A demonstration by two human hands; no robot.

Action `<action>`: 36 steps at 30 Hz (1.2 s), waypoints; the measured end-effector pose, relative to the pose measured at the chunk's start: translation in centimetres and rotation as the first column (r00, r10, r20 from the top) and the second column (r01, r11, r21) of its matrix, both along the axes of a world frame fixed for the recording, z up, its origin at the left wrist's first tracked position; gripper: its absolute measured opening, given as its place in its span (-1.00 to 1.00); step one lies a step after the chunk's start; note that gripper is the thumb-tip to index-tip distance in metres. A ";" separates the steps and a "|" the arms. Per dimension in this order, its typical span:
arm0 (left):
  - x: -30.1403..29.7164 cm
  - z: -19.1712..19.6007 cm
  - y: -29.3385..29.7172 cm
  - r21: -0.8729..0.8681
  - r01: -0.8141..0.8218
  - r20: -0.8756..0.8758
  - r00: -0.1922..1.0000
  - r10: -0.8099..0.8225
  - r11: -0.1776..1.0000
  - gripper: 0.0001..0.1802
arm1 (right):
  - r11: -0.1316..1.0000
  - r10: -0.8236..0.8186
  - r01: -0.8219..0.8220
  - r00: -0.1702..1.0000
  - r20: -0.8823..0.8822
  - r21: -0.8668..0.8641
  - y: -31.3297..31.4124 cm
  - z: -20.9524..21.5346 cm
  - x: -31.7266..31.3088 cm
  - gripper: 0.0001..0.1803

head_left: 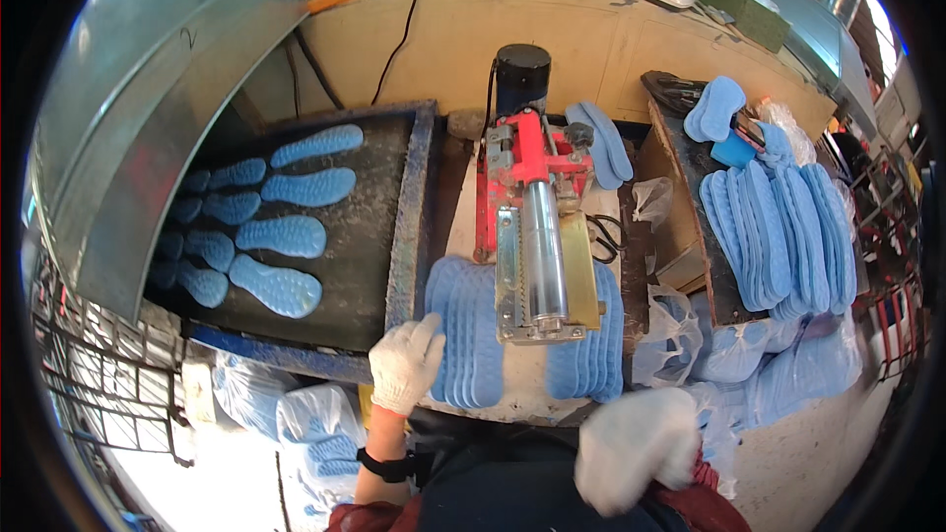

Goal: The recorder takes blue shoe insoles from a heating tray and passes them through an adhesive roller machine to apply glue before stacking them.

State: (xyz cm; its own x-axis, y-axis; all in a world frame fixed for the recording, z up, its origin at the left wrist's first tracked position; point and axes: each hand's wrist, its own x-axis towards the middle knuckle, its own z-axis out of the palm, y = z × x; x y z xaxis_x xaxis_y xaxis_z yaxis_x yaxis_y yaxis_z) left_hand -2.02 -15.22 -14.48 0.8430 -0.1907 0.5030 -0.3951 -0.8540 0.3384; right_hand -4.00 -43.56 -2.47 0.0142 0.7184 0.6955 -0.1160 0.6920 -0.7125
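While the right gloved hand blurs before the torso, too smeared to show any grip, the left gloved hand, fingers partly curled, sits at the edge of the left row of blue insoles; whether it grasps one cannot be told. Those lie on the bench beside the red press. They look light, soft and bendy, best pinched by the long edges. Beyond, the sheet-metal hood bears one dark handwritten mark; no labels are legible on the insoles.
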 end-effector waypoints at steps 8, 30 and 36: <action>0.5 0.2 -0.7 0.018 -0.018 0.015 1.000 0.018 1.000 -0.76 | -0.346 -0.892 0.561 0.052 0.450 -0.752 -3.7 -16.0 -1.7 -0.79; 0.5 0.0 -0.3 -0.066 0.015 -0.009 1.000 -0.015 0.998 -0.75 | -0.760 -0.373 0.635 -0.251 0.893 -0.139 -4.0 -21.8 2.8 -0.76; 0.5 -0.1 -0.4 -0.053 0.000 -0.018 1.000 -0.001 0.999 -0.73 | -0.787 -0.519 0.585 -0.453 0.724 -0.198 -3.3 -21.8 2.1 -0.82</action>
State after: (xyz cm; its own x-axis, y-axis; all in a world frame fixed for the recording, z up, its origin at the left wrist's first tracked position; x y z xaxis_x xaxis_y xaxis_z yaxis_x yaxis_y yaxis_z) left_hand -1.47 -15.66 -14.58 0.8519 -0.1645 0.4971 -0.3890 -0.8344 0.3905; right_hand -1.93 -46.84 -24.29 0.8815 -0.3402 0.3275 -0.0217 -0.7220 -0.6916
